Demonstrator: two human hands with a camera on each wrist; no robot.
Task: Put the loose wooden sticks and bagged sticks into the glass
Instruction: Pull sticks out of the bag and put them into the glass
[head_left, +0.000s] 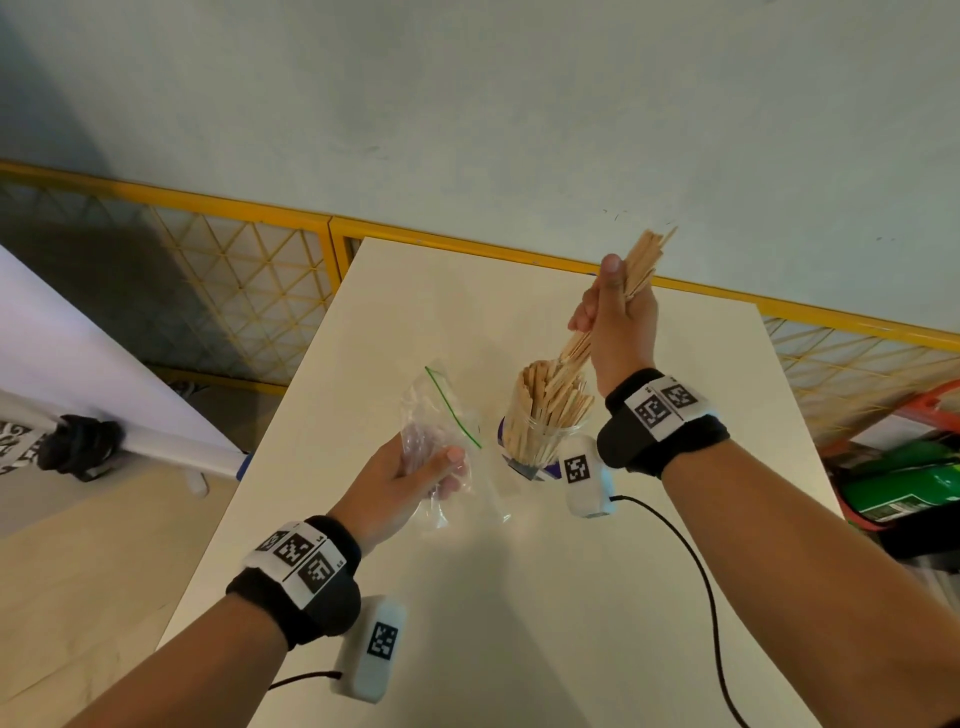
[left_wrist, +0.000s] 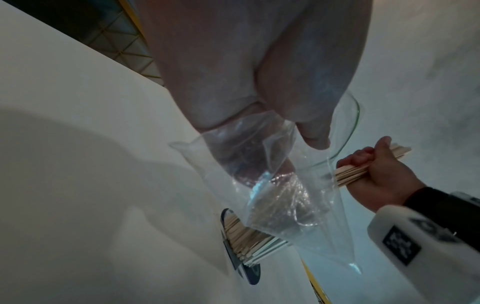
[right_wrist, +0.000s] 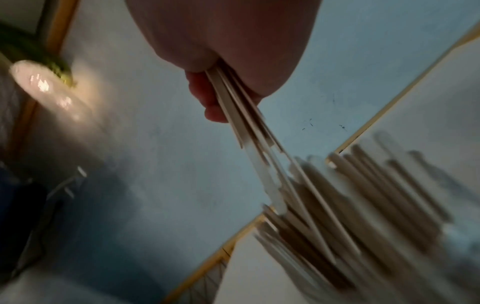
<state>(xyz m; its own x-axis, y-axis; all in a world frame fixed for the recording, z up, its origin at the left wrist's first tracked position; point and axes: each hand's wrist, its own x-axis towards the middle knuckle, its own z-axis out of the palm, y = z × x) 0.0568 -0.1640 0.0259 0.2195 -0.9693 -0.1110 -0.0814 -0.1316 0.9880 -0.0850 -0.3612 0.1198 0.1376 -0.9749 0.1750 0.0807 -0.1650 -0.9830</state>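
Note:
A clear glass (head_left: 540, 441) stands mid-table, packed with upright wooden sticks (head_left: 550, 405). My right hand (head_left: 615, 322) grips a bundle of wooden sticks (head_left: 641, 262) above the glass, the bundle's lower ends touching the sticks in the glass. In the right wrist view the bundle (right_wrist: 249, 131) slants down into the blurred sticks in the glass (right_wrist: 363, 216). My left hand (head_left: 410, 478) holds a crumpled clear zip bag (head_left: 441, 415) with a green seal line, left of the glass. In the left wrist view the bag (left_wrist: 272, 185) looks empty, with the glass (left_wrist: 246, 238) behind it.
The white table (head_left: 519, 597) has its far edge by a yellow mesh railing (head_left: 234, 260). Cables run from both wrist cameras across the table. Green and orange items (head_left: 904, 483) lie past the table's right edge. A white roll (head_left: 130, 431) lies at the left.

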